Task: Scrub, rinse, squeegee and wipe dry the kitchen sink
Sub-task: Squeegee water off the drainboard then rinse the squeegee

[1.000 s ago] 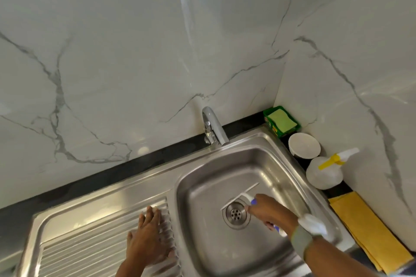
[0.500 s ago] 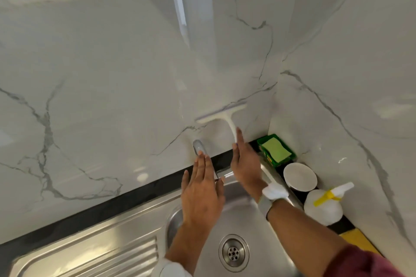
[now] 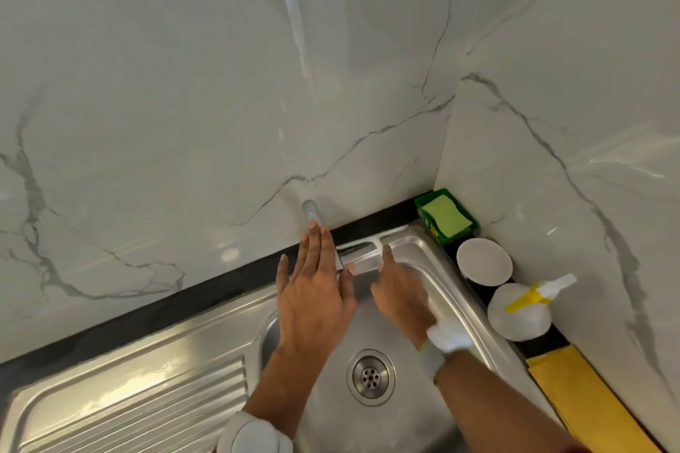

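The steel sink (image 3: 474,309) lies below me, its drain (image 3: 371,377) in the basin floor. My right hand (image 3: 399,292) grips the handle of a white squeegee (image 3: 371,241), whose blade lies along the sink's back rim by the black counter strip. My left hand (image 3: 312,290) hovers flat with straight fingers over the faucet (image 3: 312,211), covering most of the spout. Only the faucet's top end shows above my fingertips.
A green tray with a sponge (image 3: 447,215) sits in the back right corner. A white bowl (image 3: 484,261), a white spray bottle (image 3: 520,309) with a yellow trigger and a yellow cloth (image 3: 585,405) line the right counter. The ribbed drainboard (image 3: 140,397) is at left.
The squeegee came out of the basin, rose against the wall, and now lies lower on the sink's back rim. My left hand left the drainboard and sits over the faucet.
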A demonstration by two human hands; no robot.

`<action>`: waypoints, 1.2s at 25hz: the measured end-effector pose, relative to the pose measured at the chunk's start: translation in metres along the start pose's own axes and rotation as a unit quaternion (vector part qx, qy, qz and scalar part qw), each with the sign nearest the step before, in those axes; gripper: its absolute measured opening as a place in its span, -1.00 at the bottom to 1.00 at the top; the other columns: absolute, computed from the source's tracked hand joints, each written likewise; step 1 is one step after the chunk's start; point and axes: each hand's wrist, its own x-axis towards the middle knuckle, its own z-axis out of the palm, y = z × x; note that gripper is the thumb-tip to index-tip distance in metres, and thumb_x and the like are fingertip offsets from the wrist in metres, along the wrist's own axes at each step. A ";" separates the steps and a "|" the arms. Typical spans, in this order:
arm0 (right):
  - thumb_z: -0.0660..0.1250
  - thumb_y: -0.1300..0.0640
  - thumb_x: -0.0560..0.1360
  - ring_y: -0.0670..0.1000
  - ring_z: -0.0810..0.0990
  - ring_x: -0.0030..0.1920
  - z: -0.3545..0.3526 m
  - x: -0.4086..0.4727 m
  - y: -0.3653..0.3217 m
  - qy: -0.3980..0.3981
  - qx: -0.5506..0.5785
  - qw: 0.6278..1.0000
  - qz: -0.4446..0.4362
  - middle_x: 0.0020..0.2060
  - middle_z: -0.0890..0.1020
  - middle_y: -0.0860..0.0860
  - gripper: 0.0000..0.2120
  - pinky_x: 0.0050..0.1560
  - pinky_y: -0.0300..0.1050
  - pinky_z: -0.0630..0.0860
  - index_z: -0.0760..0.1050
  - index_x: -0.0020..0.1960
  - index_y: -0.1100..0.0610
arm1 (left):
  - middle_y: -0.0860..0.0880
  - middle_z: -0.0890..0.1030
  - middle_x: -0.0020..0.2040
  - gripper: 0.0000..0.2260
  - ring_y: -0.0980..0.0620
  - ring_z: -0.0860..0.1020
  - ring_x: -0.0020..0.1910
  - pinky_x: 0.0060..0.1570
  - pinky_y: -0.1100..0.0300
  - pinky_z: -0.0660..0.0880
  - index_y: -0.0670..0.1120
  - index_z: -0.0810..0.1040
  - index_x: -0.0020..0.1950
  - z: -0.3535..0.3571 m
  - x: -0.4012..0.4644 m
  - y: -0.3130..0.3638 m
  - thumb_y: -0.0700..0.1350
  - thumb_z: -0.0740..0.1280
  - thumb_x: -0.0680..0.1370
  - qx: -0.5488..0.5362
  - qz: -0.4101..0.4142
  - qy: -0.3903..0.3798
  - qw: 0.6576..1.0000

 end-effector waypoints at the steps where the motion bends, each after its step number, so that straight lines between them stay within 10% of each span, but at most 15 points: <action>1: 0.16 0.04 0.69 0.10 0.59 0.00 0.007 -0.016 0.010 0.001 0.004 1.000 0.005 0.11 0.65 0.13 -0.40 -0.06 0.01 0.49 0.01 0.67 -0.05 | -0.04 0.14 0.67 -0.40 -0.01 0.17 0.64 0.58 -0.20 0.17 -0.07 0.14 0.68 -0.001 0.001 -0.001 0.20 0.05 0.70 0.008 0.002 -0.001 1.000; 8: 0.11 -0.01 0.64 0.17 0.63 0.26 0.090 -0.111 0.105 -0.205 -0.031 0.973 0.105 0.25 0.65 0.09 -0.61 0.19 0.01 0.55 0.40 0.44 0.02 | 0.00 0.05 0.69 -0.37 -0.03 0.08 0.66 0.61 -0.15 0.10 -0.02 0.06 0.69 0.003 -0.003 -0.005 0.24 0.07 0.70 -0.014 0.010 0.004 1.000; 12: 0.20 -0.23 0.60 0.15 0.65 0.19 0.081 -0.108 0.103 -0.165 0.016 0.984 0.058 0.15 0.69 0.02 -0.61 0.11 0.01 0.53 0.43 0.33 -0.05 | 0.12 -0.01 0.68 -0.26 0.08 0.01 0.64 0.57 -0.02 0.07 0.13 -0.01 0.69 0.010 -0.013 -0.030 0.31 0.24 0.63 -0.172 -0.031 -0.043 0.984; 15: 0.28 -0.22 0.62 0.06 0.66 -0.17 0.041 -0.094 0.095 -0.108 0.125 0.986 0.036 -0.15 0.67 0.00 -0.74 -0.17 -0.06 0.50 0.41 0.15 -0.08 | 0.07 0.36 0.59 -0.43 0.02 0.38 0.53 0.51 -0.05 0.37 0.13 0.36 0.57 0.019 -0.009 -0.051 0.02 0.45 0.59 -0.230 -0.094 -0.075 0.966; 18: 0.32 0.00 0.66 -0.03 0.33 -0.52 0.015 -0.090 0.087 -0.140 0.400 0.896 0.132 -0.38 0.45 0.03 -0.89 -0.48 -0.23 0.26 0.42 0.12 -0.02 | 0.06 0.62 0.36 -0.59 0.12 0.64 0.20 0.26 0.14 0.57 0.08 0.55 0.43 0.024 0.024 -0.067 -0.10 0.46 0.58 -0.260 -0.123 -0.086 0.954; 25: 0.35 0.11 0.66 0.04 0.37 -0.48 0.025 -0.091 0.076 -0.137 0.412 0.882 0.181 -0.28 0.60 0.08 -0.86 -0.48 -0.22 0.18 0.63 0.01 0.16 | -0.13 0.73 0.03 -0.80 -0.19 0.69 0.01 0.09 -0.04 0.64 -0.07 0.71 0.19 0.044 0.085 -0.061 -0.13 0.40 0.60 -0.116 -0.070 -0.157 0.978; 30: 0.34 0.10 0.66 0.00 0.38 -0.47 0.026 -0.088 0.063 -0.161 0.429 0.875 0.158 -0.30 0.59 0.05 -0.86 -0.49 -0.20 0.23 0.63 0.06 0.14 | -0.04 0.75 -0.03 -0.88 -0.03 0.69 -0.09 0.02 0.07 0.64 -0.11 0.75 0.06 0.062 0.089 -0.070 -0.16 0.48 0.54 -0.188 -0.030 -0.103 0.976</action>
